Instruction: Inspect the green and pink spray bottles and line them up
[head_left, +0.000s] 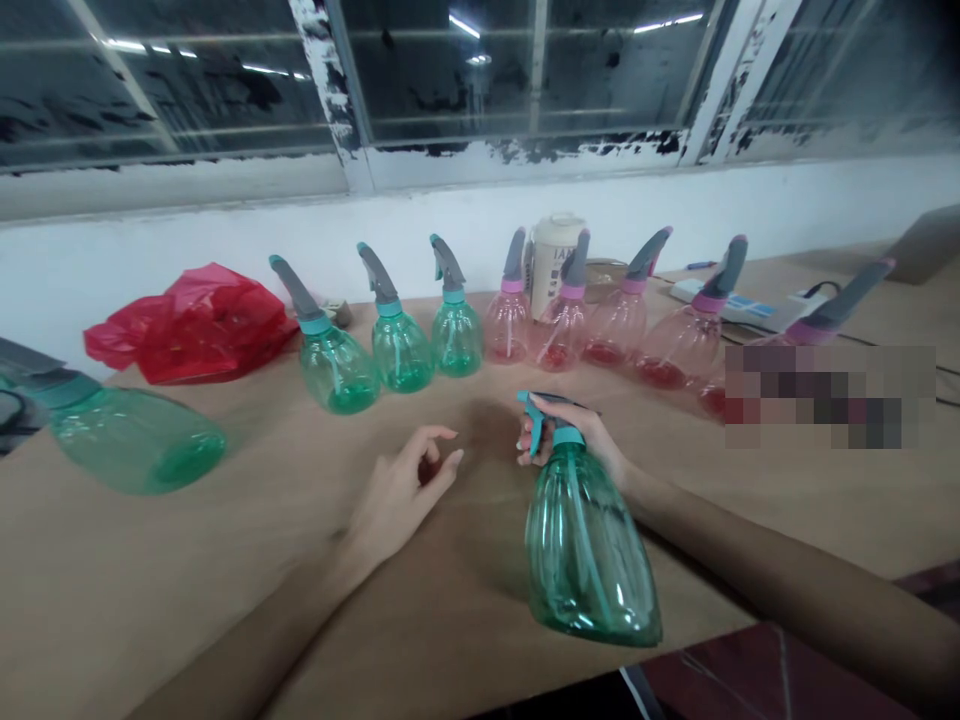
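My right hand is wrapped round the grey and teal trigger head of a clear green spray bottle, which tilts above the front of the table. A thin tube runs down inside that bottle. To its left, my left hand hovers over the table with curled fingers, thumb and forefinger apart, touching nothing. Beyond it stand three more green spray bottles. Several pink spray bottles continue the row to the right. Another green spray bottle is at the far left.
A crumpled red plastic bag lies at the back left of the wooden table. Behind the pink bottles stands a cream cup. A white power strip with cables and a blue pen are at the back right, below the windows.
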